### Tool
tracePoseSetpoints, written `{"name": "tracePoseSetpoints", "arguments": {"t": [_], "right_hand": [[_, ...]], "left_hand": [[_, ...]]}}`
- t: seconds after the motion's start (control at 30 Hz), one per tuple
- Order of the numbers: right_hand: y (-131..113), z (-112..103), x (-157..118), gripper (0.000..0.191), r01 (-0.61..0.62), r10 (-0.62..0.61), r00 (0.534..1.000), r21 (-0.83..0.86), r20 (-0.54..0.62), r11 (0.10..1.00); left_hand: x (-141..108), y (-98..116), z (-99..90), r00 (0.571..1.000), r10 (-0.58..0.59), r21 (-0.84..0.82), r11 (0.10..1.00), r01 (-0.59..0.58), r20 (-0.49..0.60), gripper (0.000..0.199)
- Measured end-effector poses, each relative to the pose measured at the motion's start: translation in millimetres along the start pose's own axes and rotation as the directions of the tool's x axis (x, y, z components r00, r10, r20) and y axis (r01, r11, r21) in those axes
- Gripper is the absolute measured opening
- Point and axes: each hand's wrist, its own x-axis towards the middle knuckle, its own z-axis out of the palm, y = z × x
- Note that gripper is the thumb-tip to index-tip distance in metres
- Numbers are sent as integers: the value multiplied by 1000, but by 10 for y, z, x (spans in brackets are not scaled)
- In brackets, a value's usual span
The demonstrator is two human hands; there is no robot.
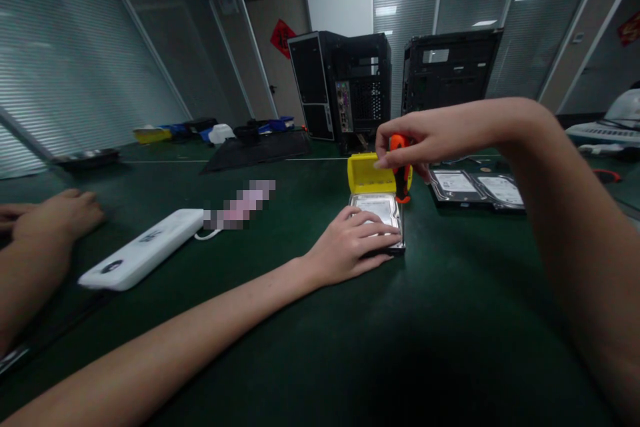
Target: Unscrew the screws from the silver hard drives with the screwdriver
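A hard drive [376, 205] with a pale label lies on the dark green table. My left hand [357, 240] rests across its near part, fingers stretched out flat and slightly apart. Above the drive's far right corner, my right hand [403, 143] is closed around an orange and black screwdriver [401, 177], held upright. Its tip is hard to make out, so I cannot tell whether it touches the drive. Just behind the drive stands an open yellow case [367, 173], partly hidden by my right hand.
More hard drives [453, 182] lie to the right, partly behind my right arm. Computer cases [370, 87] stand at the back. On the left are a white power bank [145, 247] with a cable and another person's hand [57, 217]. A black mat [255, 150] lies farther back.
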Motion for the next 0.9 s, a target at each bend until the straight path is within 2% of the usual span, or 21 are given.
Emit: {"name": "tracePoseSetpoints", "arguments": {"t": [0.3,0.43,0.6,0.8,0.9], "right_hand": [[-6,0,-27,46,73,-73,997,-5,1,997],[-17,4,-15,52,25,-25,1000,12,8,1000],[-45,20,-9,64,-65,69,996,78,-50,995],[30,-15,-40,47,-43,39,997,74,60,996],[53,-39,-66,44,-32,29,997,43,78,999]], "left_hand": [[-1,6,4,1000,19,40,999,-19,1,30],[8,10,0,1000,23,35,999,-23,12,30],[14,3,5,999,34,25,999,-34,19,30],[9,5,2,999,36,20,999,-36,17,30],[9,10,-5,999,38,27,999,-38,8,31]]}}
